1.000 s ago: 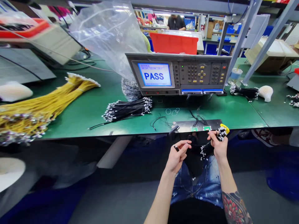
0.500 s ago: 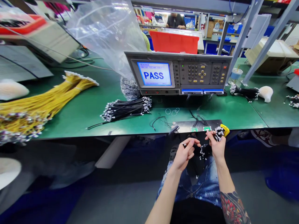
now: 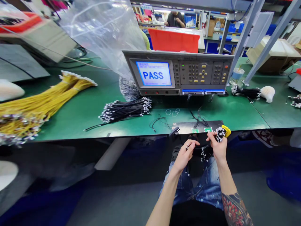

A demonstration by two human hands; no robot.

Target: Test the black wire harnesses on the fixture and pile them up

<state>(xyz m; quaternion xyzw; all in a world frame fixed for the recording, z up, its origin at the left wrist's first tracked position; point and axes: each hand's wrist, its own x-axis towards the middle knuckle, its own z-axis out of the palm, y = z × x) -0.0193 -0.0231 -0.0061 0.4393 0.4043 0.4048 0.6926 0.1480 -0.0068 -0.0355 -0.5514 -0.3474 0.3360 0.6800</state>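
My left hand (image 3: 184, 155) is closed in a pinch around a thin black cable, just below the table's front edge. To its right my right hand (image 3: 218, 147) is wrapped round a bundle of black cables with white connectors (image 3: 220, 134), next to a yellow clamp (image 3: 226, 131). More white cable ends (image 3: 206, 153) hang between the hands over my lap. Two small green boards (image 3: 208, 129) sit on a black strip (image 3: 185, 126) at the table edge, wired toward a tester (image 3: 178, 73) whose screen reads PASS. A dark clamp (image 3: 174, 131) grips the strip's left end.
On the green table (image 3: 98, 105) lie a black cable bundle (image 3: 125, 110), yellow cable bundles (image 3: 54, 97), loose cables (image 3: 158, 121) and rubber bands (image 3: 175, 112). Another black bundle (image 3: 245, 92) lies at right. Behind the tester stands a red bin (image 3: 174, 40); a person (image 3: 175, 20) sits farther back.
My left hand has shifted slightly left and the cable ends by it have moved. My right hand stays in place with its bundle. The view has turned slightly, and the far person has raised a hand.
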